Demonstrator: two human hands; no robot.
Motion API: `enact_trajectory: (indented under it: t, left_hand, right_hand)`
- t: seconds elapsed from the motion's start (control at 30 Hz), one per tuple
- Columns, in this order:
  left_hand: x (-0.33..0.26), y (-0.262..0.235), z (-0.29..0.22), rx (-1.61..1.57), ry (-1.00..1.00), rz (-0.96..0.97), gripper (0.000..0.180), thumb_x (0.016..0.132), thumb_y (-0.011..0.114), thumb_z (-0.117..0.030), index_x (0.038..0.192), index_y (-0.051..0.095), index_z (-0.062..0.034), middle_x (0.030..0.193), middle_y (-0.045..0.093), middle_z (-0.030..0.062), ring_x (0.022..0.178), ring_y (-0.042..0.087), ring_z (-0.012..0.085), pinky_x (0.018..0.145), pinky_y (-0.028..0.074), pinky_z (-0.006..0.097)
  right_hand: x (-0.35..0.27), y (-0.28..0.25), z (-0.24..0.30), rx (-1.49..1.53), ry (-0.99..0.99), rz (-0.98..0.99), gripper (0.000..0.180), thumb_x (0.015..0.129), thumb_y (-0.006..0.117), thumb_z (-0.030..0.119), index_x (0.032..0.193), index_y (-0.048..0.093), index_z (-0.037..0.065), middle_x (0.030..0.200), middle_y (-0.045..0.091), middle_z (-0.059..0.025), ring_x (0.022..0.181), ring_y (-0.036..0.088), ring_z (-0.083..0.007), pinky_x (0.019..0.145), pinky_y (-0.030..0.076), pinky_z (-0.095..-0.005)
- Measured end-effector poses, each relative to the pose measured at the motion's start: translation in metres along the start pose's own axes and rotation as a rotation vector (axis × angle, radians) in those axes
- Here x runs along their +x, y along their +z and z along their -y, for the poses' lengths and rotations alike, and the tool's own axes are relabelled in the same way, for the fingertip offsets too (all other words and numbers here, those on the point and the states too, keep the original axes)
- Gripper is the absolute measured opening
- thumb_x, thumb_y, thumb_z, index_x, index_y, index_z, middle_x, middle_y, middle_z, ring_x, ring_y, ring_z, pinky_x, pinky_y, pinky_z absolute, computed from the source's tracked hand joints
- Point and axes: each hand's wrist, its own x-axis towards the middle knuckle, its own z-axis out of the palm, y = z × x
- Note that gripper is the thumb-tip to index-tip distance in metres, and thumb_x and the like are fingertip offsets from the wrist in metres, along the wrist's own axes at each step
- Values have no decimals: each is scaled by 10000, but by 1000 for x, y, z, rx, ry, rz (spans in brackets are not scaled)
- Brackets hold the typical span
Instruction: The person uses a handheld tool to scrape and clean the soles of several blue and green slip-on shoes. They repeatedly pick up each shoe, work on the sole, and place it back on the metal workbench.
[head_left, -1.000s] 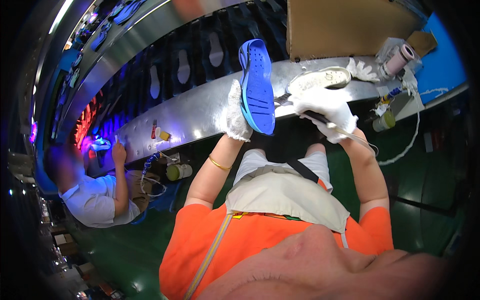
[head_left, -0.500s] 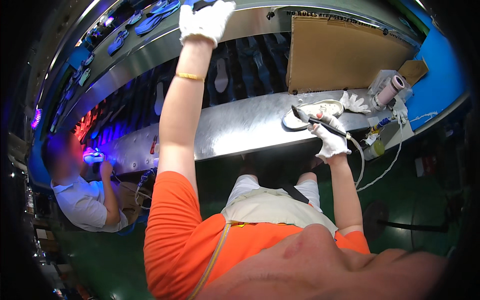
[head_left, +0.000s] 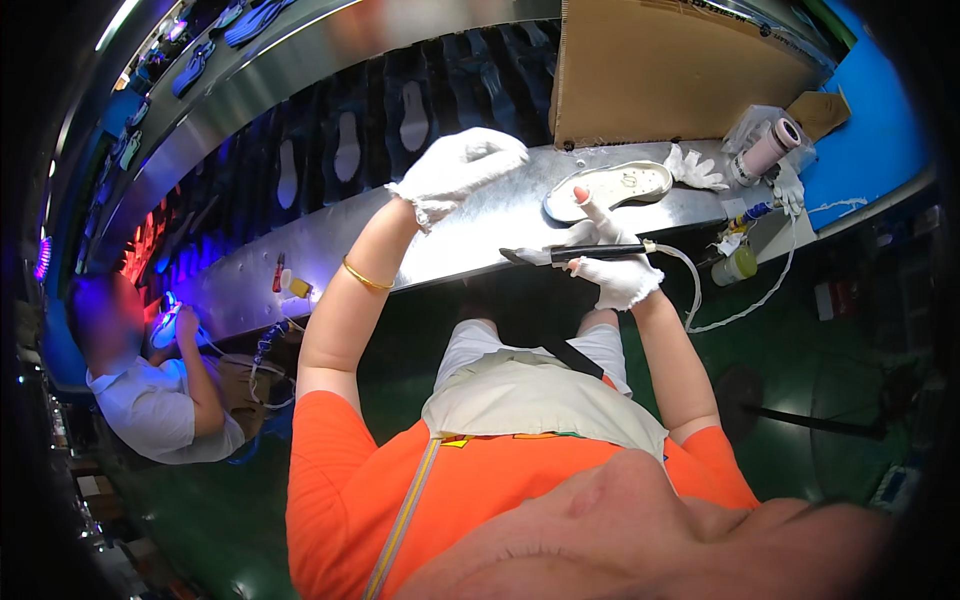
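My right hand, in a white glove with bare fingertips, is closed around the black handle of a glue brush. A pale tube runs from the brush's back end, and its dark bristles point left. Just beyond that hand, a cream-white shoe lies on the metal ledge, its near part covered by my raised finger. My white-gloved left hand hovers over the ledge, left of the shoe and apart from it. Its fingers are curled together, and whatever they may hold is hidden.
A cardboard sheet stands behind the ledge. Right of the shoe are a spare glove, a pink bottle and a jar. Soles lie on dark racks. A co-worker sits at left.
My left hand has come back from the far conveyor to above the ledge, its fingers curled. My right hand has swung the brush lower and leftward, off the shoe. The view has shifted slightly.
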Motion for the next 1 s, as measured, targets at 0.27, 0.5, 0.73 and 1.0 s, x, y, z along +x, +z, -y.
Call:
enact_trajectory:
  t: [0.27,0.5,0.73,1.0]
  left_hand:
    - [4,38,6,-288,27,222,240,851,650,-130,1063,634,-17,1070,621,64,994,570,131,895,455,265]
    - [5,65,18,-542,49,154,295,858,624,-94,1139,603,-5,1126,614,77,1050,558,156,958,422,291]
    - [-3,79,14,-545,-51,241,396,810,683,-73,1184,569,-9,1147,596,68,1049,552,141,925,452,283]
    - [-14,87,11,-464,-57,273,472,812,697,-132,1239,531,-17,1162,584,67,1031,535,124,917,436,275]
  right_hand:
    - [-3,5,-4,627,-55,226,976,701,767,253,1472,172,190,718,548,-73,690,532,-195,633,423,-304]
    - [-6,11,-6,738,-54,258,959,695,751,260,1469,188,210,670,451,-14,625,437,-172,582,316,-299]
    - [-11,19,-5,839,-41,255,957,702,742,281,1470,174,218,678,406,19,619,405,-148,570,290,-292]
    - [-18,23,-7,923,-2,220,944,719,742,295,1464,171,197,670,410,37,620,412,-126,572,308,-280]
